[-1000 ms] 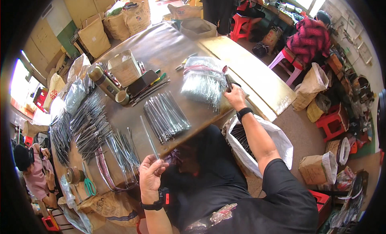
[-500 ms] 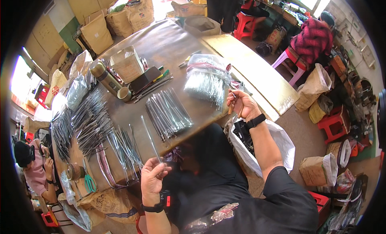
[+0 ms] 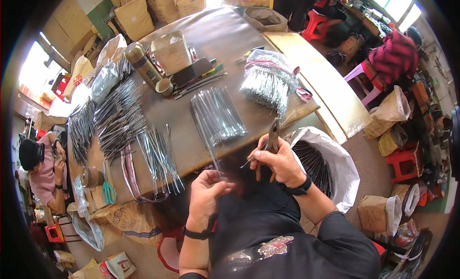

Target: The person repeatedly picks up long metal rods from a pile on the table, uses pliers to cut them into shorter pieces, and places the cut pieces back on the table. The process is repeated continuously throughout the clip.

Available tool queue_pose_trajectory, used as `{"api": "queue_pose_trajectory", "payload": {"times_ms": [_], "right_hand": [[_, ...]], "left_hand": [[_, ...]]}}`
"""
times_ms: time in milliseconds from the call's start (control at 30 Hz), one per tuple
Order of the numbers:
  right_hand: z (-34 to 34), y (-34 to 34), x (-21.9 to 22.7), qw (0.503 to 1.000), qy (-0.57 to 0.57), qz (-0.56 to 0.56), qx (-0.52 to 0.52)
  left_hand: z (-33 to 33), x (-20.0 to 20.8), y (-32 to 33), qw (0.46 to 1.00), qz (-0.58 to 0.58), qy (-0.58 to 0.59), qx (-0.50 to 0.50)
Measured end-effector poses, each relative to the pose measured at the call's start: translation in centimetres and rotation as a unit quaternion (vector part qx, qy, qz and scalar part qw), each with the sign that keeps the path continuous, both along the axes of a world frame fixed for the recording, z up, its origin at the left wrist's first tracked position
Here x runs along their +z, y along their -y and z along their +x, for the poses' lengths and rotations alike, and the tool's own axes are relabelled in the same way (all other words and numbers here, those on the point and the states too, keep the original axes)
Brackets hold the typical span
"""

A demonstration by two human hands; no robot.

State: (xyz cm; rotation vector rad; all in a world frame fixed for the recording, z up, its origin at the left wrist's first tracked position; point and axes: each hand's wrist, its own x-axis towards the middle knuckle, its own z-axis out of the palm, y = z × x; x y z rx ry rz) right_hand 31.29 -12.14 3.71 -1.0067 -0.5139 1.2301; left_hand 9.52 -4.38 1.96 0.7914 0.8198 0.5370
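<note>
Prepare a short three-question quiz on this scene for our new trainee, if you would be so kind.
1. Which hand holds the pliers?
2. True or false: the small cup is beside the thermos on the table.
3. What colour are the handles of the scissors? A) red B) teal C) yellow

Key:
1. The right hand.
2. True.
3. B.

Pliers: dull metal. Rod bundle: glossy, metallic-looking. Tabletop: smooth, softly shiny. Bag: glossy plastic.
</note>
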Motion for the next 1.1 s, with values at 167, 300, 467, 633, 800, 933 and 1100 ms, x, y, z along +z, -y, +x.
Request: {"api": "queue_pose_trajectory", "payload": {"times_ms": [167,300,467,633,800,933,1100], "right_hand": [[-3.4,-0.2,-0.2,0.999,0.042,0.025,-0.008],[-4.2,-0.1,-0.7,0.996,0.085,0.019,0.0],[-5.0,-0.2,-0.8,0.992,0.126,0.018,-0.021],[-4.0,0.0,0.4,0.991,0.132,-0.01,-0.033],[-5.7,0.6,0.8,0.99,0.136,-0.031,0.026],[-6.8,0.1,0.1,0.994,0.113,-0.013,0.0],[-5.4,-0.7,-0.5,0.985,0.105,0.034,-0.132]], "left_hand": [[-0.2,0.9,0.7,0.998,0.037,0.041,-0.012],[-0.5,1.0,0.9,0.997,0.048,0.057,0.008],[-0.6,0.5,0.8,0.994,0.101,0.05,0.007],[-0.9,0.9,0.8,0.993,0.109,0.04,0.008],[-0.2,1.9,0.9,0.994,0.099,0.049,-0.002],[-0.3,1.7,0.9,0.994,0.091,0.052,0.01],[-1.3,0.6,0.6,0.996,0.093,-0.014,0.007]]}}
